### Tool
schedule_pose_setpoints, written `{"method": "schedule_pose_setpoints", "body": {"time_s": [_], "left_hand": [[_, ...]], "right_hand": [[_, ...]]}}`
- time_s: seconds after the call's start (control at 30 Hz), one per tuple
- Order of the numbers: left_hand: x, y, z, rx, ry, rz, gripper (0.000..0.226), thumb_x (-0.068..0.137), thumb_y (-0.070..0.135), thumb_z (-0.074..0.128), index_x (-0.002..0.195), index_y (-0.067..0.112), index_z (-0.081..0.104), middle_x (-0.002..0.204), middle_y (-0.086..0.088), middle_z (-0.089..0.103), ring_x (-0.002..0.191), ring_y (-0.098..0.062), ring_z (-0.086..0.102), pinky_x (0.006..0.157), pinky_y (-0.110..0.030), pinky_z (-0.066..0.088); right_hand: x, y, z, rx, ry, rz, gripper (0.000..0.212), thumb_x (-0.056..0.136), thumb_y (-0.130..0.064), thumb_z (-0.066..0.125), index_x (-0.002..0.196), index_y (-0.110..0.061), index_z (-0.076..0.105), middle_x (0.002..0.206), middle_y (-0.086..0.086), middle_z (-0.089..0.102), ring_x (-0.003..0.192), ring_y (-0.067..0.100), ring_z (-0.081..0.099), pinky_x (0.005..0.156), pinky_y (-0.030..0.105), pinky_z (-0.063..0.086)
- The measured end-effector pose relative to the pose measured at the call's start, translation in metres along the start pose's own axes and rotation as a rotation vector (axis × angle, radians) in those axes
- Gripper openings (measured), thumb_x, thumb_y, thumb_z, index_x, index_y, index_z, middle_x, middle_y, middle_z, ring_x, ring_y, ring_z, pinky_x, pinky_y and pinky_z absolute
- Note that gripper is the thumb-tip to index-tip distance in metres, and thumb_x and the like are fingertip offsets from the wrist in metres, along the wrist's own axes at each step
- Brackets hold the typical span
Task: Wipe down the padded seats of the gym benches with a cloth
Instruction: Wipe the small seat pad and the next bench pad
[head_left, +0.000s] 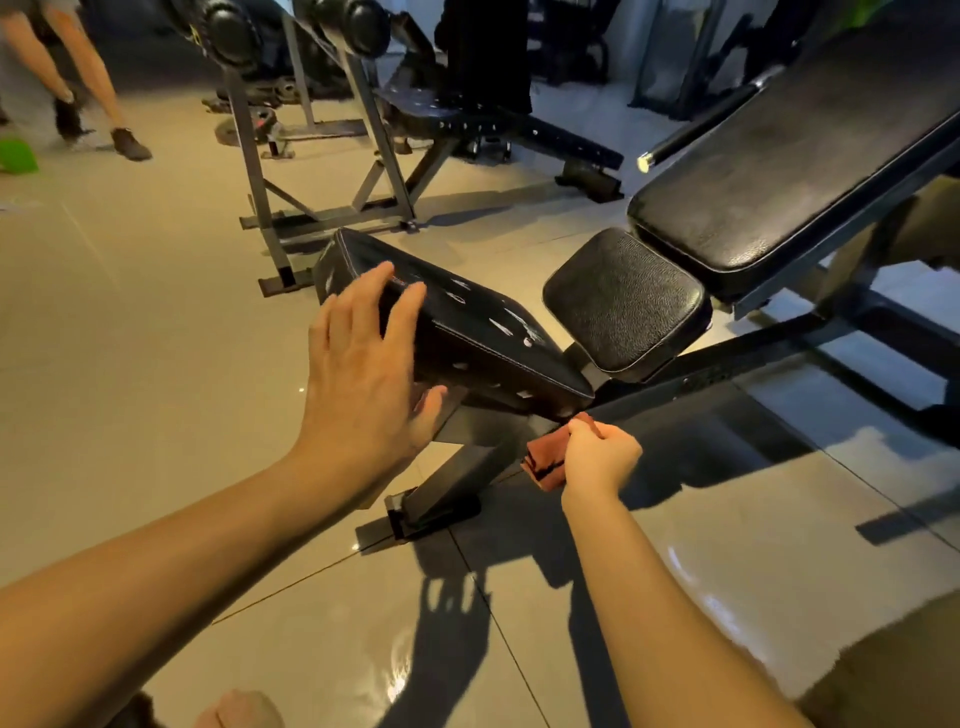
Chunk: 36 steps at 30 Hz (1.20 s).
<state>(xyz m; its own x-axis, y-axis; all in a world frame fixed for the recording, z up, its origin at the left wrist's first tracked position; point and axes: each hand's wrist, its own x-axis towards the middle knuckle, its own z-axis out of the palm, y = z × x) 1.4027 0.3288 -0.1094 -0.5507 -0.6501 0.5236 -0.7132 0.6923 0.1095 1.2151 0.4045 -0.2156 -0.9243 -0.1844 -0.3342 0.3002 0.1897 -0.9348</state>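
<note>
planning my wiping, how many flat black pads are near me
3: a worn pad by the left hand, a small seat pad right of it, a long tilted back pad at upper right. Benches behind may hide more.

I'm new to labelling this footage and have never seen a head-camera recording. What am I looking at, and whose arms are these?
This is a single picture from a wide-angle camera worn on a person's head, looking forward and down. The two bare arms belong to the wearer; no machine is involved. The left hand is open, with its fingers spread at the near end of a worn black pad scuffed with pale marks. The right hand grips a folded reddish-brown cloth lower down, near the bench's metal frame and not on any pad. To the right are a smaller seat pad and a long tilted backrest. Everything stands on a shiny tiled floor. Another person's legs show at top left.
</note>
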Motion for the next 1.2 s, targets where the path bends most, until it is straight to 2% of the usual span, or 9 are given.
{"method": "schedule_pose_setpoints", "body": {"time_s": [0.1, 0.2, 0.37, 0.43, 0.53, 0.73, 0.83, 1.0, 1.2], "left_hand": [[0.0, 0.004, 0.005, -0.097, 0.031, -0.149, 0.119, 0.075, 0.043, 0.085, 0.161, 0.015, 0.006, 0.167, -0.013, 0.004, 0.153, -0.033, 0.009, 0.125, -0.052, 0.018], [0.001, 0.004, 0.01, -0.154, 0.036, -0.238, 0.124, 0.077, 0.045, 0.084, 0.162, 0.016, -0.002, 0.169, -0.009, -0.001, 0.155, -0.029, 0.004, 0.126, -0.048, 0.014], [-0.001, 0.008, 0.015, -0.149, 0.028, -0.246, 0.122, 0.078, 0.043, 0.084, 0.161, 0.016, -0.001, 0.168, -0.009, -0.003, 0.155, -0.029, 0.001, 0.126, -0.05, 0.015], [0.0, 0.01, 0.016, -0.138, 0.035, -0.259, 0.121, 0.078, 0.042, 0.084, 0.161, 0.016, -0.001, 0.168, -0.01, -0.004, 0.155, -0.029, 0.0, 0.126, -0.051, 0.015], [0.001, 0.01, 0.017, -0.127, 0.033, -0.257, 0.12, 0.078, 0.041, 0.084, 0.161, 0.017, 0.001, 0.168, -0.01, -0.003, 0.155, -0.03, 0.0, 0.126, -0.051, 0.015], [0.0, 0.009, 0.014, -0.13, 0.024, -0.243, 0.118, 0.078, 0.043, 0.084, 0.16, 0.021, 0.002, 0.167, -0.008, -0.002, 0.154, -0.03, 0.001, 0.126, -0.052, 0.015], [0.001, 0.006, 0.014, -0.135, 0.02, -0.234, 0.118, 0.077, 0.043, 0.084, 0.161, 0.022, 0.002, 0.167, -0.007, -0.001, 0.154, -0.03, 0.002, 0.126, -0.051, 0.016], [0.001, -0.001, 0.014, -0.137, 0.031, -0.213, 0.116, 0.077, 0.046, 0.083, 0.16, 0.022, 0.007, 0.166, -0.008, 0.005, 0.152, -0.031, 0.009, 0.124, -0.053, 0.02], [0.005, -0.01, 0.016, -0.094, 0.043, -0.184, 0.116, 0.074, 0.05, 0.084, 0.159, 0.02, 0.012, 0.163, -0.011, 0.012, 0.149, -0.033, 0.015, 0.122, -0.052, 0.025]], "right_hand": [[-0.009, 0.006, 0.011, -0.022, -0.077, -0.091, 0.011, 0.097, -0.021, 0.063, 0.086, -0.019, 0.066, 0.078, -0.001, 0.066, 0.079, 0.022, 0.067, 0.06, 0.032, 0.053], [-0.021, 0.002, 0.01, -0.044, -0.147, -0.161, 0.013, 0.096, -0.016, 0.065, 0.083, -0.02, 0.064, 0.08, -0.006, 0.064, 0.075, 0.007, 0.061, 0.059, 0.026, 0.049], [0.003, 0.009, 0.003, -0.003, -0.024, -0.078, 0.012, 0.094, -0.019, 0.063, 0.083, -0.016, 0.069, 0.08, 0.007, 0.071, 0.075, 0.027, 0.07, 0.06, 0.038, 0.059], [-0.002, 0.007, 0.008, -0.015, -0.049, -0.105, 0.01, 0.095, -0.021, 0.064, 0.09, -0.015, 0.069, 0.083, 0.003, 0.07, 0.077, 0.022, 0.069, 0.067, 0.041, 0.061], [-0.008, 0.003, 0.009, -0.024, -0.094, -0.138, 0.005, 0.096, -0.019, 0.064, 0.093, -0.018, 0.067, 0.084, -0.004, 0.066, 0.078, 0.01, 0.062, 0.064, 0.031, 0.054], [0.002, 0.01, 0.009, 0.012, -0.024, -0.085, 0.015, 0.096, -0.021, 0.061, 0.081, -0.021, 0.062, 0.078, 0.0, 0.068, 0.07, 0.015, 0.064, 0.066, 0.036, 0.055], [-0.011, 0.011, 0.016, -0.002, -0.111, -0.15, 0.01, 0.097, -0.02, 0.064, 0.087, -0.022, 0.063, 0.085, -0.005, 0.065, 0.079, 0.01, 0.063, 0.066, 0.032, 0.056], [0.003, 0.014, 0.011, -0.008, -0.004, -0.099, 0.011, 0.097, -0.02, 0.064, 0.101, -0.012, 0.07, 0.085, -0.002, 0.066, 0.083, 0.021, 0.066, 0.075, 0.043, 0.06], [-0.017, 0.008, 0.02, -0.018, -0.118, -0.211, 0.005, 0.096, -0.02, 0.064, 0.092, -0.018, 0.065, 0.084, -0.005, 0.065, 0.077, 0.01, 0.064, 0.061, 0.031, 0.057]]}}
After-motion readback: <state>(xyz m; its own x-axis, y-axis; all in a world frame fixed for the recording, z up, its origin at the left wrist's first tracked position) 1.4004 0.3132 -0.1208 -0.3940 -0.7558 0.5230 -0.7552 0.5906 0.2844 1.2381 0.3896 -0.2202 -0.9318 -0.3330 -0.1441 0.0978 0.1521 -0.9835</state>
